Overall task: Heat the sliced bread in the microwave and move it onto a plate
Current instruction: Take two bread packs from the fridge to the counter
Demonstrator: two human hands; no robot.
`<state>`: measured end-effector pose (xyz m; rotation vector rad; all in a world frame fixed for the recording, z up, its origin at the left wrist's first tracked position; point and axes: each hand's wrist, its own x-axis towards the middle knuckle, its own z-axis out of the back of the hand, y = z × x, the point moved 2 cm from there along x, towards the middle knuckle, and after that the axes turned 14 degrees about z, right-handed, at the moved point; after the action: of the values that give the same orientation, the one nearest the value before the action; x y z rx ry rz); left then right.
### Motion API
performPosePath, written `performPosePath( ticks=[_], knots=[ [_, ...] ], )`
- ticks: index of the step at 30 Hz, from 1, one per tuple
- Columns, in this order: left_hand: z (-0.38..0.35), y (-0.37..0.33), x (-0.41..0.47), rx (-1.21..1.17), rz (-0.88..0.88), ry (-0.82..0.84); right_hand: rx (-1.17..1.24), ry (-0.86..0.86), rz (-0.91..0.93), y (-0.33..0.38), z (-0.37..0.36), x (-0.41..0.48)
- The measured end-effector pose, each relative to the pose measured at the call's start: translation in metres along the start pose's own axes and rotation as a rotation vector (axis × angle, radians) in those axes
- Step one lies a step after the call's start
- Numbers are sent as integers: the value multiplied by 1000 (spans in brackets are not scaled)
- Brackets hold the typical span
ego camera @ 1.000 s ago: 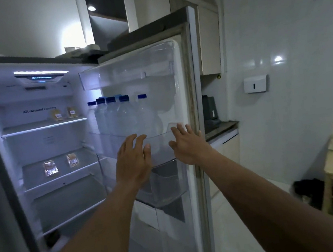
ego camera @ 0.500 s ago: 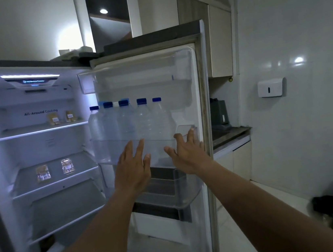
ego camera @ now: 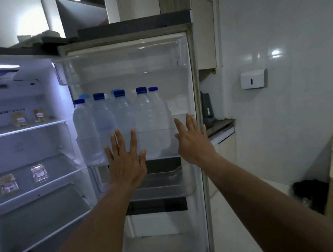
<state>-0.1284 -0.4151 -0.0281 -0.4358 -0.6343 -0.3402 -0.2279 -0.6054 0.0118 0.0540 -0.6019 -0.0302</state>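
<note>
two hands, the left hand point(ego camera: 126, 165) and the right hand point(ego camera: 193, 141), are up at mid-frame before the open fridge door point(ego camera: 194, 75), fingers point(ego camera: 120, 140) straight and spread, holding nothing, by the water bottles point(ego camera: 124, 118). four small bread packets point(ego camera: 8, 184) lie on fridge shelves point(ego camera: 24, 130) at the frame's left.

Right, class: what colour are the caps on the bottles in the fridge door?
Blue: the caps are mostly dark, two lighter behind. Head view shows them best.

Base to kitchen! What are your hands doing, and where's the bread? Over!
Left hand and right hand open, fingers spread, at the fridge door. Packets, maybe bread, untouched on shelves. Bottles stand in the door.
</note>
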Motion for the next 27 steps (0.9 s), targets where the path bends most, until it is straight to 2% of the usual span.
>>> performPosePath(
  ticks=[4,6,9,22,27],
  knots=[
    [-9,-14,6,6,3,4,-143,-127,4,-1,-1,0],
    [-14,-18,10,11,9,0,-120,-136,24,-4,-7,2],
    [-22,-23,15,28,8,-19,34,-116,10,-13,-17,9],
    [-39,-51,22,97,90,-29,56,-10,27,-51,-22,25],
    [-34,-58,28,110,92,40,72,24,13,-58,-20,31]
  ],
)
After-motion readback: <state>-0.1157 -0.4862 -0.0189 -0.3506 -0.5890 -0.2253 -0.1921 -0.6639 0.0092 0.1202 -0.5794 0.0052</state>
